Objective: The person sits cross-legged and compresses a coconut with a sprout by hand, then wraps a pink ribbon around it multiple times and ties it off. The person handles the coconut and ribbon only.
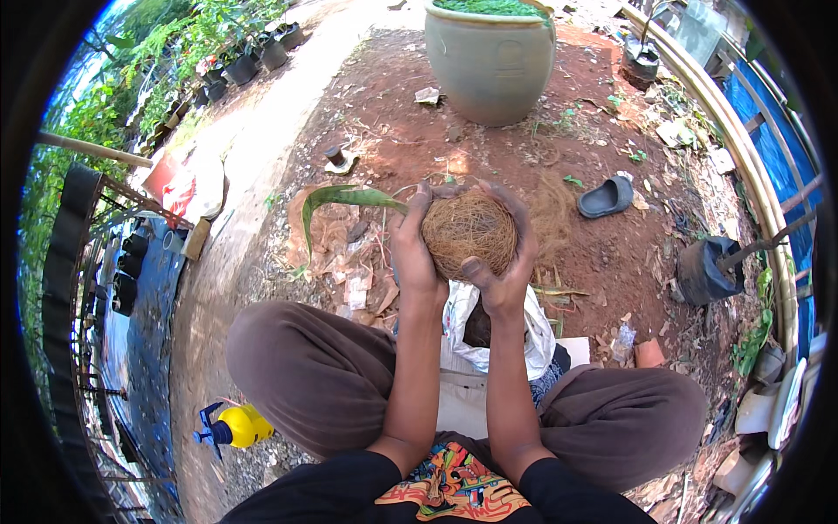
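A round ball of brown coconut fibre is cupped between both my hands above my crossed legs. My left hand wraps its left side, and my right hand holds the right side with the thumb across the near face. From the ball's far left side a long green leaf sticks out and bends downward; where it joins the ball is hidden by my fingers. Below my wrists sits an open white sack with dark soil-like material inside. Loose coconut fibre lies on the ground right of my hands.
A large glazed pot with small green plants stands ahead. To the right are a dark rubber clog and a black grow bag. A yellow spray bottle lies by my left knee. Scraps of plastic litter the ground at left.
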`<state>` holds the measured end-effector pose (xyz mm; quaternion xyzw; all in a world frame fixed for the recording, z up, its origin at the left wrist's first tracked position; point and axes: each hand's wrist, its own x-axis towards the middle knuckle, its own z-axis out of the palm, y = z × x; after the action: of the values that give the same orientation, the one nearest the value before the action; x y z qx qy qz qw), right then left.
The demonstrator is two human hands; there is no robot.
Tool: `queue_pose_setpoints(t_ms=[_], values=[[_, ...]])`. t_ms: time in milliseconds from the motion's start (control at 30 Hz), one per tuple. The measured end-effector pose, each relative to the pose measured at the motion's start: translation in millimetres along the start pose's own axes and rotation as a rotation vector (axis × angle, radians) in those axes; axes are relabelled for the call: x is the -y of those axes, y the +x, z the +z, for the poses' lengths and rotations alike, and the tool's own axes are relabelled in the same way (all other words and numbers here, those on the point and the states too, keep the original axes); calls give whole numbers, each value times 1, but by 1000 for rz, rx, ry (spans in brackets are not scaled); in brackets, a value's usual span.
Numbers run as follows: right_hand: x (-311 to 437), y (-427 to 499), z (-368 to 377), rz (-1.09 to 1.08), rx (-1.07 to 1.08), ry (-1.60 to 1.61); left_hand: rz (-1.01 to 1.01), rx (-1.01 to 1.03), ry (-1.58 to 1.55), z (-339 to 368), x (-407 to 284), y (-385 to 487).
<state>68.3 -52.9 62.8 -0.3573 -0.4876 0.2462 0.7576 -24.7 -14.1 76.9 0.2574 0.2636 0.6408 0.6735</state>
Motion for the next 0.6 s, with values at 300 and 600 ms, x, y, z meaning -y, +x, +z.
queue_pose_setpoints(t_ms=[300, 600], values=[[-3, -5, 1, 431, -225, 462, 138, 302, 204, -2, -3, 3], [-12, -3, -12, 465, -267, 721, 153, 386, 333, 12, 0, -7]])
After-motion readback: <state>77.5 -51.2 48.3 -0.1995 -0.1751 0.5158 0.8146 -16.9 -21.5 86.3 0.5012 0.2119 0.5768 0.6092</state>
